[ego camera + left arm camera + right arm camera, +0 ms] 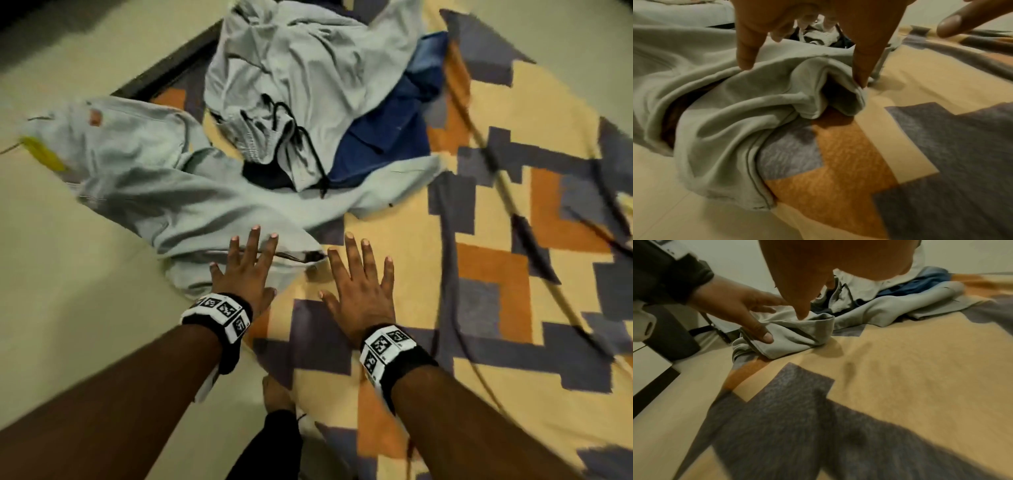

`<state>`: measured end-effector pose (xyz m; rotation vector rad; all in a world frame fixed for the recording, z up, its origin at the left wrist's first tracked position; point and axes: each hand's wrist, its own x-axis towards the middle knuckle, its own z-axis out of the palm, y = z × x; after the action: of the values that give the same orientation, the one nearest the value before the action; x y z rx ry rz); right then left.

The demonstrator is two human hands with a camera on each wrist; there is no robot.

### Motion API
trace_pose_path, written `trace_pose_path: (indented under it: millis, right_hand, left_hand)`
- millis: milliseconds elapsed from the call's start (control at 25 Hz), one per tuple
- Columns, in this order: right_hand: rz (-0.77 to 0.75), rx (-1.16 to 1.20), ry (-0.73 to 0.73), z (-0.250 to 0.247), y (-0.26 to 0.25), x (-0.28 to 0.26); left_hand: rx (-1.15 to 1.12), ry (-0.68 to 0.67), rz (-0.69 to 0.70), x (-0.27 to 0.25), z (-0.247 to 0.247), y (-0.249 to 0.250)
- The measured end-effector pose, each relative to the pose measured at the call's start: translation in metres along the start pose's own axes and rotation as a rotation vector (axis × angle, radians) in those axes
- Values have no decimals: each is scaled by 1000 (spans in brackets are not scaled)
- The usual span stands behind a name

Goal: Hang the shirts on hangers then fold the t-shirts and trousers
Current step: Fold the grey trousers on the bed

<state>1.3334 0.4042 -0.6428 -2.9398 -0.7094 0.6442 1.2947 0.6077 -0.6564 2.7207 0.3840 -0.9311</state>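
A pale grey garment (164, 192) lies crumpled across the left edge of the patterned blanket (479, 274), partly on the floor. My left hand (248, 270) rests on its near end with fingers spread and straight; in the left wrist view two fingertips (745, 56) touch the bunched cloth (725, 113). My right hand (359, 277) hovers flat over the blanket just right of that end, and in the right wrist view one fingertip (803, 311) touches the garment's hem (797, 335). Neither hand grips anything.
Behind lies a heap with a light grey drawstring garment (301, 78) on top of a blue one (383, 137). Cream floor (68, 291) runs along the left, with something yellow (44, 154) by the garment's far end. My foot (277, 394) stands at the blanket's near edge.
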Motion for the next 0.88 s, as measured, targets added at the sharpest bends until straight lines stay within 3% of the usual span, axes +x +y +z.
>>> trace_pose_path:
  millis: [160,280,440,640,760,880]
  right_hand:
    - [-104,-59,-86,-10,-14,59]
    - [-160,-101,-127,-16,-15,95]
    - [-177,-48,-58,-32,-16,148]
    - [-101,-195,49,-29,-21,207]
    - [-117,-225,88,-42,-23,224]
    - [-94,-126,122,-69,-13,219]
  left_hand:
    - [-34,-70,16,28,0,-24]
    - [-34,-31,-8,38,-5,-23]
    - [-91,146,26,68,-34,-16]
    - [-109,345,103,134,-82,-9]
    - [56,338,183,160,-110,-14]
    - [142,274,100,174,-141,-41]
